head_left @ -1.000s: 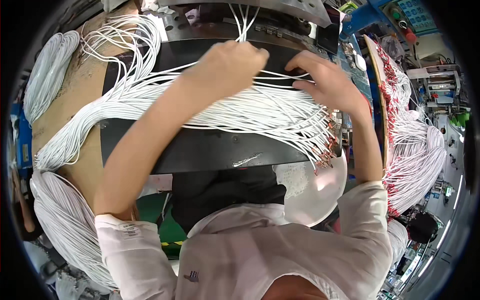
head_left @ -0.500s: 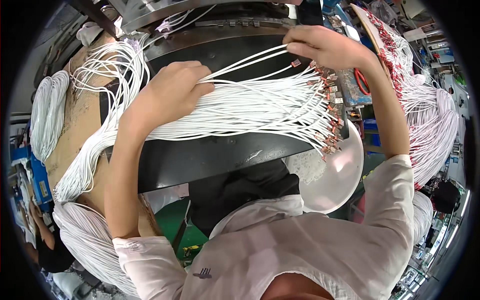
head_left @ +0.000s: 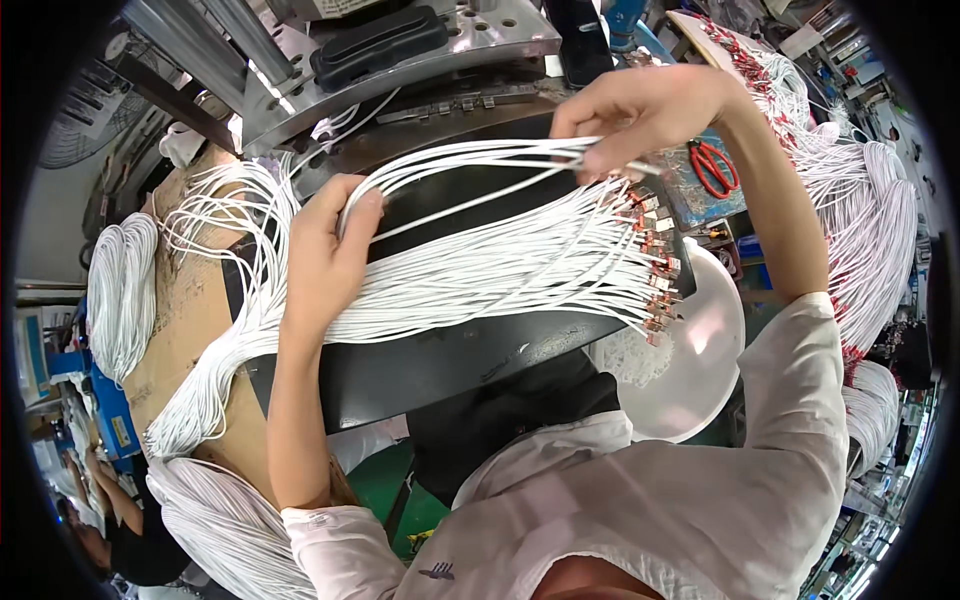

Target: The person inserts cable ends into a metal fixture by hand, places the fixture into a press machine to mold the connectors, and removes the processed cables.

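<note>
A thick bundle of white cables (head_left: 480, 265) lies across a black board (head_left: 400, 385), its ends with small red-and-metal connectors (head_left: 652, 262) fanned out at the right. Several cables (head_left: 470, 155) are lifted off the bundle in a low arch. My left hand (head_left: 335, 240) closes round these lifted cables at their left end, thumb against the fingers. At the far right of the board, my right hand (head_left: 640, 115) pinches the same cables near their connector ends, which are slightly blurred. Leftward, the bundle bends down over the wooden table's edge.
Behind the board stands a metal machine (head_left: 400, 55) with steel posts. Red-handled pliers (head_left: 712, 168) rest on a blue surface at right. A translucent round tub (head_left: 690, 350) sits below the board's right end. More cable coils (head_left: 122, 295) hang at left; a large cable pile (head_left: 865, 220) lies far right.
The cables between my hands have risen into an arch, with more of them gathered now. My left hand has shifted left along them. The view has tilted, showing more of the machine.
</note>
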The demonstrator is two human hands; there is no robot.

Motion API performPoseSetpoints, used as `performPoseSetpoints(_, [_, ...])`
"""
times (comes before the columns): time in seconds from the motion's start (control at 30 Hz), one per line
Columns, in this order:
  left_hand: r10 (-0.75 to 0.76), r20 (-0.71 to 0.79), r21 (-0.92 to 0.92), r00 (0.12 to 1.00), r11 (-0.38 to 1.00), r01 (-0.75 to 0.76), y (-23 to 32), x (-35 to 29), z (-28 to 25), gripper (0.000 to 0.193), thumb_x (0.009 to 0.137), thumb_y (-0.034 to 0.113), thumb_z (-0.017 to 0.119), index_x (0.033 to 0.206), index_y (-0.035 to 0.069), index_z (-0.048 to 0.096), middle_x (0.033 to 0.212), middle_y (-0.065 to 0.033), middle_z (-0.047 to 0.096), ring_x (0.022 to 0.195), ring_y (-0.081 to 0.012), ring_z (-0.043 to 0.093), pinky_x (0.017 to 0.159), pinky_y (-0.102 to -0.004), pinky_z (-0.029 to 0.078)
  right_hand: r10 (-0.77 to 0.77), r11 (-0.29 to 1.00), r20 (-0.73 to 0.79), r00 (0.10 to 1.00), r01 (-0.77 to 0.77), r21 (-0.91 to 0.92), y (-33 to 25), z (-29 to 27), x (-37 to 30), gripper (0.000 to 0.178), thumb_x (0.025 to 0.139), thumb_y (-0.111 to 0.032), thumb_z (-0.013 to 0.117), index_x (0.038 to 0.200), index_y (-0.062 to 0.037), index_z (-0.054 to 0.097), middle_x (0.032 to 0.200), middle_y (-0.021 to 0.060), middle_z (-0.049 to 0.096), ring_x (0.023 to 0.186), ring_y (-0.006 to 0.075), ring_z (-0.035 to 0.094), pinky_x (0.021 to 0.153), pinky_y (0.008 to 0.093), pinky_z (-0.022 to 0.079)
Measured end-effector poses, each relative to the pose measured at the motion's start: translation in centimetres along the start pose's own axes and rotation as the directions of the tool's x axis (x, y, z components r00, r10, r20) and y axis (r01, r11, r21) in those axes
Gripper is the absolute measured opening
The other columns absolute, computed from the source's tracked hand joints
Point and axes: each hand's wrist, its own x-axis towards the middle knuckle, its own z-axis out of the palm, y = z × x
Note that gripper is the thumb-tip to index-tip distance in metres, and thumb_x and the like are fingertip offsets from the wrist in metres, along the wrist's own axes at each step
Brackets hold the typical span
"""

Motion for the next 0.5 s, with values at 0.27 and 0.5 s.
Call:
performPoseSetpoints(0.27, [-0.242, 0.510, -0.636, 0.825, 0.539, 0.552, 0.6, 2.9, -4.7, 0.021, 0.100, 0.018, 0.060, 0.095, -0.002, 0.063, 0.070, -0.0021, 0.058, 0.052, -0.0103, 0.047, 0.050, -0.0224, 0.035, -0.190, 0.912, -0.271, 0.944, 0.272, 0.307, 4.8, 2.4, 1.9, 0.023, 0.100, -0.016, 0.062, 0.116, 0.0009, 0.063, 0.080, 0.0019, 0.065, 0.075, 0.0083, 0.062, 0.067, 0.0231, 0.049])
performPoseSetpoints(0.5, [-0.117, 0.625, 0.057, 0.771, 0.993, 0.105, 4.0, 6.4, 0.5, 0.018, 0.094, 0.015, 0.063, 0.091, -0.002, 0.064, 0.070, 0.0009, 0.056, 0.055, -0.0064, 0.043, 0.051, -0.0232, 0.034, 0.070, 0.966, -0.295, 0.953, 0.009, 0.259, 5.8, 1.0, -6.8, 0.025, 0.099, -0.018, 0.064, 0.116, 0.0007, 0.064, 0.076, 0.0018, 0.065, 0.063, 0.0059, 0.059, 0.052, 0.0220, 0.044])
